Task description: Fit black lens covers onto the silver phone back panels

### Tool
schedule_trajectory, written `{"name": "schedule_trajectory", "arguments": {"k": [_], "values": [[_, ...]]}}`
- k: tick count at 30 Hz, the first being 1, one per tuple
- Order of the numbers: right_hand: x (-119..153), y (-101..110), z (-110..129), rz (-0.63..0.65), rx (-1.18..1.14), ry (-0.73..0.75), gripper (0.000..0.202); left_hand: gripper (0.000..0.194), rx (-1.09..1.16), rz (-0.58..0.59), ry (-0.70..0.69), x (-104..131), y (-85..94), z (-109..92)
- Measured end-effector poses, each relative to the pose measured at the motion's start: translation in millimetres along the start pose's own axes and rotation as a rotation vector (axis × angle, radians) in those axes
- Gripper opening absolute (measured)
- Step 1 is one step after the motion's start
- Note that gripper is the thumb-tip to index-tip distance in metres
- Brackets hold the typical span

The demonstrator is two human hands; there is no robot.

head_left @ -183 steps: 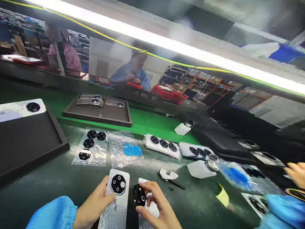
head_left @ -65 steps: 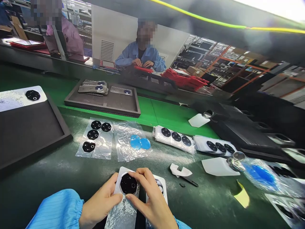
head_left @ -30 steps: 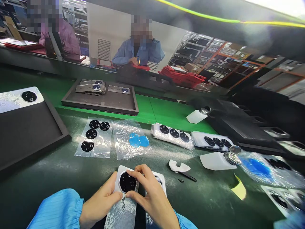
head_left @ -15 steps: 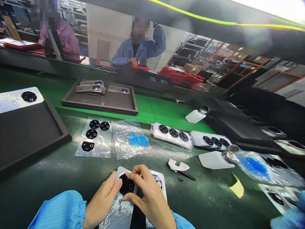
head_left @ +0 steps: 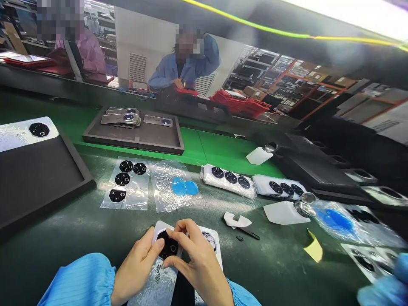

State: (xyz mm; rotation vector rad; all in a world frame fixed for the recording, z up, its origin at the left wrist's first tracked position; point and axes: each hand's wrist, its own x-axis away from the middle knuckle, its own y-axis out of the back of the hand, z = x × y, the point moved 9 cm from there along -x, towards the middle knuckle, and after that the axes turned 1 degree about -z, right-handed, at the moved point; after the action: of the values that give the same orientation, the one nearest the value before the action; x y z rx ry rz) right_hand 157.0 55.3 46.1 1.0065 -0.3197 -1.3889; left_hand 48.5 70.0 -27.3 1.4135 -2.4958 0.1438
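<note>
At the bottom centre lies a silvery-white patterned phone back cover [head_left: 149, 287] with a round black camera lens plate [head_left: 168, 245] at its upper end. My left hand [head_left: 135, 263] is closed on the cover's left edge, its thumb resting at the plate's left rim. The thumb and index finger of my right hand [head_left: 199, 259] are curled around the plate's right side, touching its top and bottom edges. Partly hidden beneath my right hand is a second white cover [head_left: 217, 241] with a camera area. A dark strip shows between the two covers.
Plastic sheets carry black lens plates [head_left: 122, 179] and blue discs [head_left: 179, 187]. Stacked plate sheets [head_left: 229, 187], a white bottle [head_left: 285, 213], tweezers [head_left: 248, 233] with a white piece, and a yellow scrap [head_left: 314, 247] lie rightward. Trays [head_left: 134, 144] stand behind. A co-worker's blue-gloved hand [head_left: 385, 284] is lower right.
Both hands keep the same hold on the lens plate and cover, with only a very slight shift. The view has moved slightly, so things at right appear a little further left.
</note>
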Motion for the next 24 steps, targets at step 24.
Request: {"name": "schedule_trajectory", "arguments": {"k": [24], "values": [[18, 4, -41, -0.102, -0.32, -0.383, 0.036, 0.039, 0.082, -0.091, -0.038, -2, 14.6, -9]]}}
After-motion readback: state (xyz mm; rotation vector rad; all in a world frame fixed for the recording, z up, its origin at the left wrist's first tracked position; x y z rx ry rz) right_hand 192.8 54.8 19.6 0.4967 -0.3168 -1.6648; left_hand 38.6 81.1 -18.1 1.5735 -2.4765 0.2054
